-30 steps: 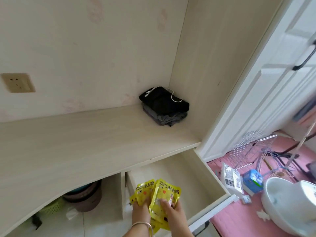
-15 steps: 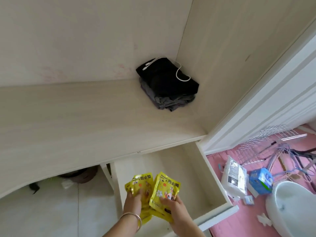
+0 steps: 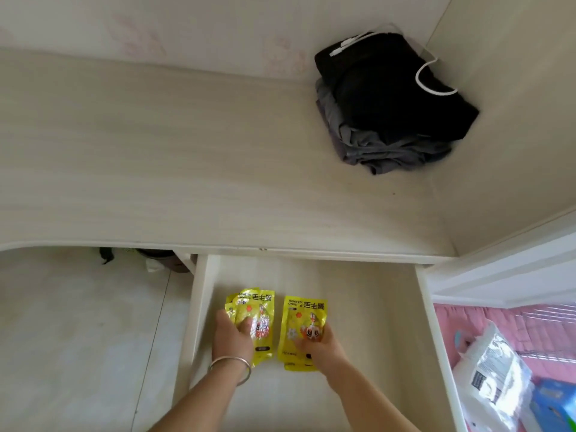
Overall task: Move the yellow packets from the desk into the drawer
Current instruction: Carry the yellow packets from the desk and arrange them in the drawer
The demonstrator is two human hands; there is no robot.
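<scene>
On the left, my left hand (image 3: 232, 333) lies with the fingers spread flat on top of one small stack of yellow packets (image 3: 254, 322), and it presses them down on the floor of the open drawer (image 3: 358, 307), near its left wall. Just beside it, my right hand (image 3: 316, 344) covers the lower part of a second stack of packets (image 3: 304, 319) in the same way, fingers laid over them and not pinching. The two stacks lie side by side, close but not touching. Above the drawer, the desk (image 3: 156, 151) shows no more yellow packets; only a pile of dark folded clothes (image 3: 389, 101) is in the right corner. I judge the moving is almost done: I only have to lift my hands away, and perhaps close the drawer.
</scene>
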